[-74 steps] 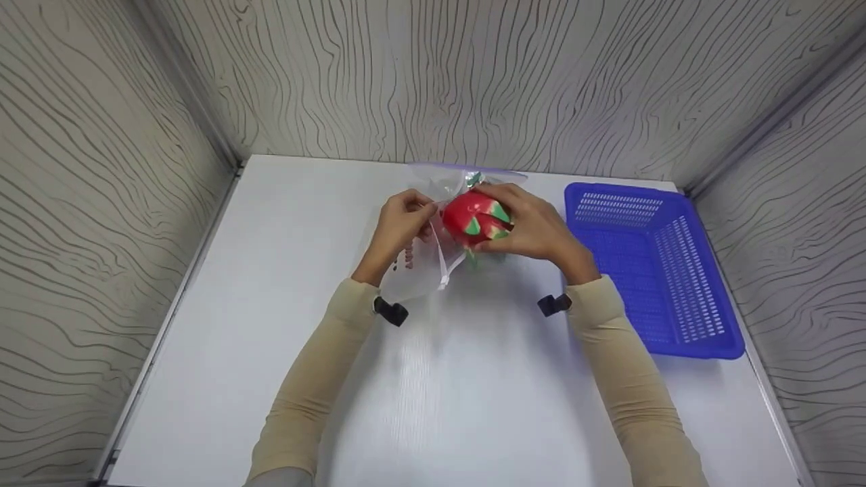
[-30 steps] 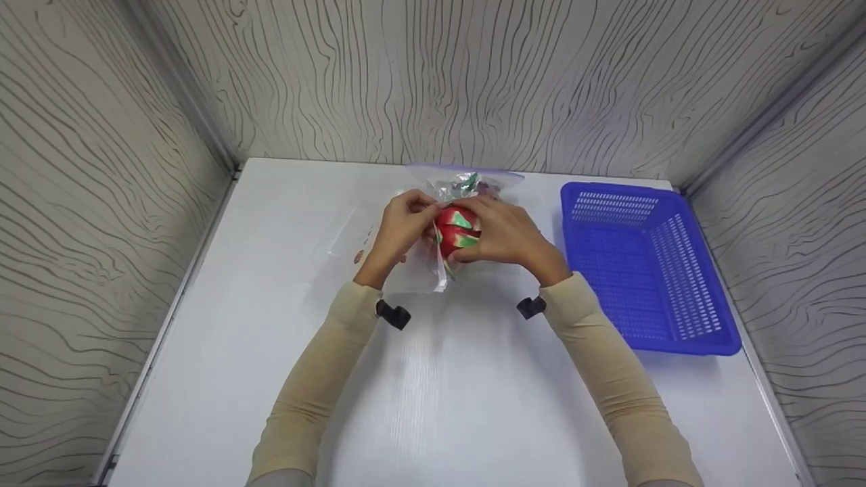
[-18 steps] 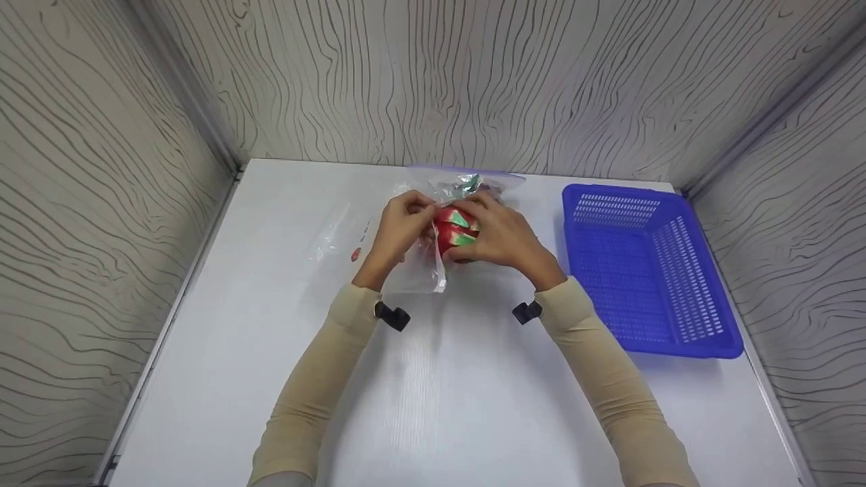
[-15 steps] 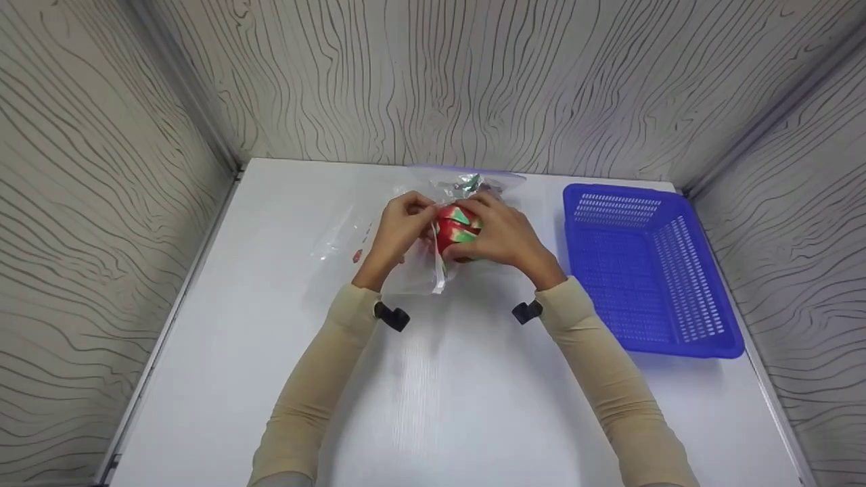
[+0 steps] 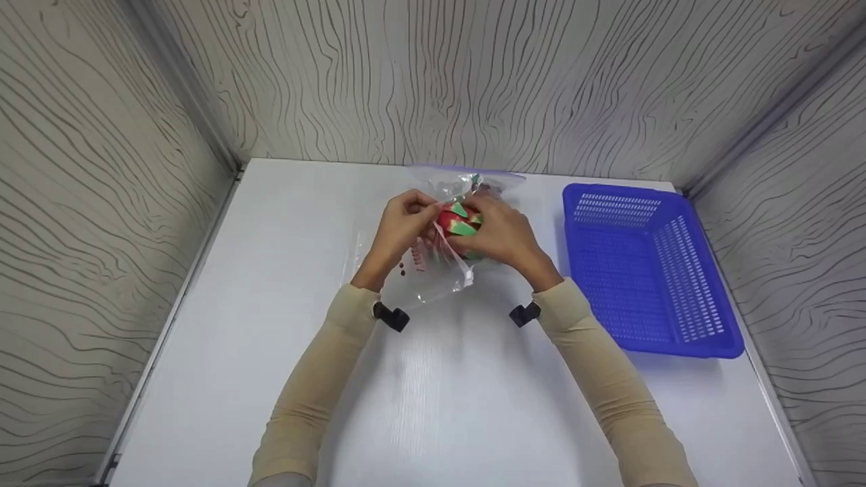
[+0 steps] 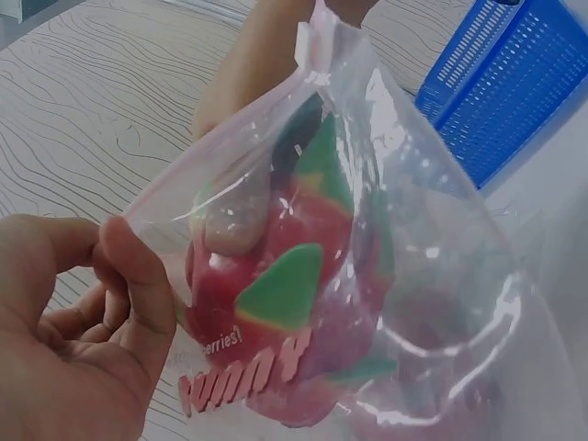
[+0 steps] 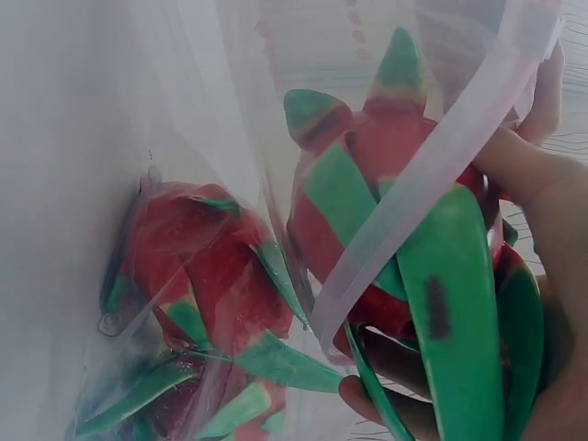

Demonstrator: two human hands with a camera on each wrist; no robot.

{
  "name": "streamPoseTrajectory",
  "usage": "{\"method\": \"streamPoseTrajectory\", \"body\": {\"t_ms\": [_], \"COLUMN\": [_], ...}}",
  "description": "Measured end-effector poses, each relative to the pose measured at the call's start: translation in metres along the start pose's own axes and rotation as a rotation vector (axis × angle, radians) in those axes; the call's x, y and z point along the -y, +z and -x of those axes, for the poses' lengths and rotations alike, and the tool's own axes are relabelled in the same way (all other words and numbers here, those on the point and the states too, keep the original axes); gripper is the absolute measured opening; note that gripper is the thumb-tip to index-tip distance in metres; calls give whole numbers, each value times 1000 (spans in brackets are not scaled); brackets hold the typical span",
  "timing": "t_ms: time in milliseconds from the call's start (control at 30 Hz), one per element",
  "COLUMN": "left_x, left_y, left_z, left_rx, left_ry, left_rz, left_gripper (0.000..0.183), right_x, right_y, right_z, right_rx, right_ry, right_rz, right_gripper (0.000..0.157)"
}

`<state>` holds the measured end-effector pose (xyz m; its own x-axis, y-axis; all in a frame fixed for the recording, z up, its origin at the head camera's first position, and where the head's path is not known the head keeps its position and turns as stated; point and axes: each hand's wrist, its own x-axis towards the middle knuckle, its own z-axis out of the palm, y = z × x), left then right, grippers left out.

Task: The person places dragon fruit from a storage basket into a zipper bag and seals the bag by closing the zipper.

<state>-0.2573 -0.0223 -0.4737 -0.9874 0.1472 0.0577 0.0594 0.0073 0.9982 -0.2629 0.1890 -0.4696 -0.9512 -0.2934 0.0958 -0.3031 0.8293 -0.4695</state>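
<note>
In the head view my left hand [image 5: 399,226] pinches the mouth edge of a clear zip bag [image 5: 433,287], printed with red lettering. My right hand [image 5: 506,233] grips a red dragon fruit [image 5: 463,228] with green scales at that mouth. The left wrist view has the fruit [image 6: 283,287] behind the bag's film, pinched edge at left. Seen from the right wrist, the pale zip strip [image 7: 395,216] crosses the fruit [image 7: 450,285], its upper part behind film and my fingers round its near side. Another red-green dragon fruit [image 7: 207,266] lies under clear film alongside.
Behind my hands a clear bag with a purple top strip [image 5: 504,176] lies near the back wall, with shiny and dark red contents. On the right stands a blue perforated basket [image 5: 575,270]. Patterned panels [image 5: 473,81] enclose the white table [image 5: 433,406] at the back and sides.
My right hand has moved left, bringing the dragon fruit into the bag's mouth. Over the last half second the bag's lower corner has swung right. My left hand keeps its place.
</note>
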Motion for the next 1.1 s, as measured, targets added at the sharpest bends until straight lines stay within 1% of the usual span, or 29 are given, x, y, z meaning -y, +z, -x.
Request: {"method": "streamPoseTrajectory", "body": {"t_ms": [167,267,367,467,633,700,833,867,1000,1067,1100], "left_x": [1,0,-2,-4,-4,-4,-3,-3,-4,-4,-4], "left_y": [0,2,5,7,9,9,9,9,9,9,8], "left_z": [0,-1,0,0,1,1,2,2,3,4,4], "left_rx": [-1,9,29,33,19,17,26,28,38,40,40], "left_ry": [20,22,25,39,55,53,55,55,63,64,65], "left_rz": [-1,19,36,46,41,43,66,71,75,71,70], "left_gripper": [13,11,11,10,9,9,10,10,8,7,7], "right_x": [1,6,10,13,14,14,14,13,10,9,8], "right_y": [3,7,13,18,25,27,31,31,34,34,34], "right_z": [2,3,3,2,1,0,-1,-2,-3,-3,-3], "right_rx": [34,52,59,61,73,74,84,90,125,145,152], "right_ry": [-32,-79,-129,-166,-184,-189,-198,-198,-192,-190,-189], "right_rz": [15,48,83,93,93,104,121,125,129,128,126], "right_gripper": [79,76,76,74,75,70,54,53,60,67,68]}}
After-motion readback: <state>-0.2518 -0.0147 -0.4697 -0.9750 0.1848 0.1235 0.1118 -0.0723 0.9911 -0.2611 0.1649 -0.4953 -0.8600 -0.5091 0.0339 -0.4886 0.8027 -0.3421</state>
